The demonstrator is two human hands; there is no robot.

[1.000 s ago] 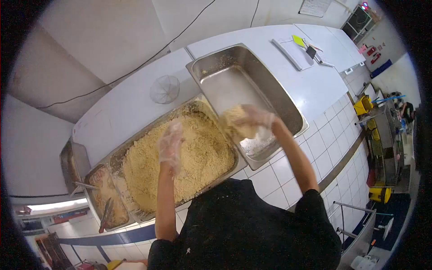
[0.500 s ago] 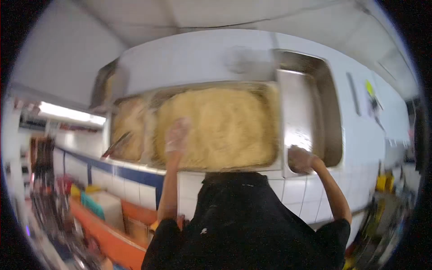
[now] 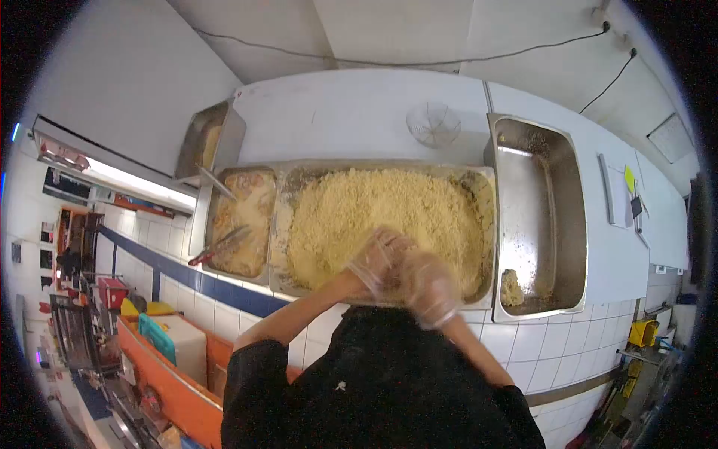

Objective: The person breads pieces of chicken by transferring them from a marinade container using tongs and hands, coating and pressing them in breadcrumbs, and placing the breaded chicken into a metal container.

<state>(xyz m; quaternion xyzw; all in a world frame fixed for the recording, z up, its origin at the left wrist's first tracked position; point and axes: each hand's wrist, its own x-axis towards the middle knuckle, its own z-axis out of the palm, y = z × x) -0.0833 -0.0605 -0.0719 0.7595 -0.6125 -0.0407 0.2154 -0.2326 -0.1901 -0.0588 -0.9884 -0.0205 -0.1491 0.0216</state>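
Observation:
My left hand (image 3: pixel 382 260) and my right hand (image 3: pixel 428 287), both in clear plastic gloves, are together over the near edge of a large steel tray (image 3: pixel 283 224). Yellowish crumbly coating (image 3: pixel 374 194) fills that tray. The fingers point down into the coating and are partly hidden, so I cannot make out what is in them. On the right, a deep steel pan (image 3: pixel 580 224) holds one coated piece (image 3: pixel 512 288) in its near left corner. A smaller pan of wet coated pieces (image 3: pixel 243 217) sits left of the large tray, with tongs (image 3: pixel 221 245) on it.
A wire basket (image 3: pixel 434 125) stands on the white counter (image 3: pixel 336 112) behind the tray. A small steel container (image 3: pixel 226 138) is at the back left. Papers (image 3: pixel 615 191) with a yellow note lie on the right. An orange cabinet (image 3: pixel 164 374) stands at the lower left.
My right hand has left the deep pan and come over the coating beside my left hand. A coated piece now lies in the deep pan. The view has turned.

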